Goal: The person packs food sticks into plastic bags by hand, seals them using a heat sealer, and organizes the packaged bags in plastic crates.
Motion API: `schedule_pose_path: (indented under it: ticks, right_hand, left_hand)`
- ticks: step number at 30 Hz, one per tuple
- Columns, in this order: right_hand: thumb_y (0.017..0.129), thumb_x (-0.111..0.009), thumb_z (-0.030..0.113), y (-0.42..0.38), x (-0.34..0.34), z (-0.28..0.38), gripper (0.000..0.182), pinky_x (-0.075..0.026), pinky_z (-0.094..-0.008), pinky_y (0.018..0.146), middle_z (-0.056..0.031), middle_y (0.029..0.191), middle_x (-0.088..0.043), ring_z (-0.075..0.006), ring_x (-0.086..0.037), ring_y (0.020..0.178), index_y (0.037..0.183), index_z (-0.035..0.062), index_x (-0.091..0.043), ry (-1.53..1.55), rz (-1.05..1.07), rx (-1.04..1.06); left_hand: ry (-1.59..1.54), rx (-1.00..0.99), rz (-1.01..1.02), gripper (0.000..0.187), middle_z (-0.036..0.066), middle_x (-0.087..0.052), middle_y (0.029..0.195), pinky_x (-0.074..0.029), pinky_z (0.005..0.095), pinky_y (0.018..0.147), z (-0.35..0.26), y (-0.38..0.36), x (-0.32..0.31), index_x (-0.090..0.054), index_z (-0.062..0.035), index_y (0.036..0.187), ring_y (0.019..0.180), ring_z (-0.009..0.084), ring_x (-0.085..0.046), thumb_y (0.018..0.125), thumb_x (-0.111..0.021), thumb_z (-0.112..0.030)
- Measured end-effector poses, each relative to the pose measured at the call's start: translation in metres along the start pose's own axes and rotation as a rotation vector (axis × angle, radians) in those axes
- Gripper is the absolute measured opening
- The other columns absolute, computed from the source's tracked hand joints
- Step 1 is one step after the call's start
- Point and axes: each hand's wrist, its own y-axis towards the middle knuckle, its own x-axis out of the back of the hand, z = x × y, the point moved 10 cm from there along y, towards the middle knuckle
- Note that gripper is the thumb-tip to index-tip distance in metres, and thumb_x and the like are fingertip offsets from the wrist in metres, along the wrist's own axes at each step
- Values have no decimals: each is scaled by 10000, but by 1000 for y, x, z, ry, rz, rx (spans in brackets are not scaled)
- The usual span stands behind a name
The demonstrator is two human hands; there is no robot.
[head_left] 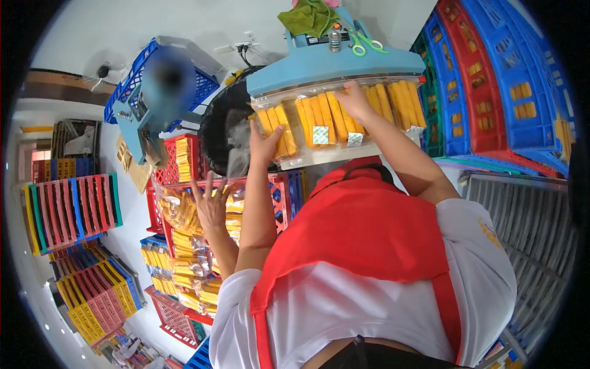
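Under the edge of a light-blue machine (344, 65), several clear bags of yellow sticks lie side by side on a pale surface. My left hand (265, 144) grips the lower left edge of the leftmost bag (286, 122), with its thumb over the sticks. Higher up, my right hand (354, 103) pinches the top of a middle bag (335, 111), close to the machine's edge. Two of the middle bags carry white-and-green labels (320, 134). The upper ends of the bags meet the machine's front edge.
Another person's hand (211, 203), fingers spread, is above bagged yellow sticks in a red crate (281, 200) at my left. A black-lined bin (215, 138) stands beside the machine. Scissors (367, 44) and a green cloth (309, 17) lie on top. Stacked crates (485, 80) rise at right.
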Motion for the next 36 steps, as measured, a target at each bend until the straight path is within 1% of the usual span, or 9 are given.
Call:
schedule_pose_path:
  ticks: [2,6,9,11,16,18,21,33,36]
  right_hand:
    - [729,-600,233,4,-9,-7,456,-391,-333,815,-189,1058,-515,-254,-509,928,1060,-51,-466,75,82,-19]
    - [733,-590,214,13,-35,-13,415,-391,-321,820,-183,1062,-520,-240,-502,969,1040,-47,-494,252,309,-112]
    - [744,-561,186,-18,-25,34,381,-387,-343,843,-196,1063,-520,-275,-496,996,1042,-45,-508,-99,272,58]
    - [747,-537,160,-48,-7,80,388,-363,-371,883,-219,1087,-497,-323,-466,1028,1073,-46,-494,-486,25,353]
    - [747,-526,149,-31,-6,31,399,-312,-383,933,-228,1141,-453,-347,-395,1096,1093,-45,-480,-435,87,200]
    - [730,-544,150,-48,13,60,386,-373,-404,860,-232,1073,-484,-351,-469,985,1072,-20,-488,-590,-191,455]
    - [732,-556,182,-54,-3,85,418,-377,-398,863,-262,1094,-469,-358,-469,997,1081,-32,-471,-254,-37,576]
    - [753,-580,257,-19,-71,42,514,-376,-339,865,-221,1128,-478,-307,-454,1064,1143,-43,-434,291,316,-123]
    - [745,-583,257,-21,-75,36,481,-382,-339,856,-213,1110,-491,-301,-471,1039,1106,-41,-473,273,201,-80]
  left_hand:
    - [-376,-30,199,658,104,-555,1005,-442,269,747,33,15,-31,-292,1,1248,886,180,-549,736,-640,-221]
    - [-590,6,253,387,78,-551,996,-446,265,725,-4,-7,-33,-403,-18,1135,864,143,-548,802,-561,-134]
    - [-578,8,222,390,74,-549,995,-444,269,734,1,-3,-30,-404,-20,1134,870,147,-546,798,-567,-130]
    - [-617,34,246,391,73,-549,997,-443,270,737,-4,-8,-30,-403,-23,1137,873,147,-545,797,-566,-125]
    - [-656,27,280,399,69,-546,1004,-441,269,741,0,-7,-38,-399,-31,1148,876,148,-544,797,-566,-123]
    - [-620,-7,253,399,66,-545,1004,-441,268,743,-1,-8,-37,-399,-38,1150,876,146,-544,799,-565,-128]
    - [-625,30,224,400,65,-544,1006,-442,271,742,0,-12,-35,-400,-32,1148,879,147,-543,798,-567,-130]
    - [-676,42,317,376,63,-547,1013,-450,275,746,6,-13,-25,-410,-23,1138,878,138,-546,803,-556,-110]
    - [-701,-5,338,384,61,-552,1006,-450,270,742,-2,-16,-28,-406,-25,1151,875,134,-547,805,-552,-105]
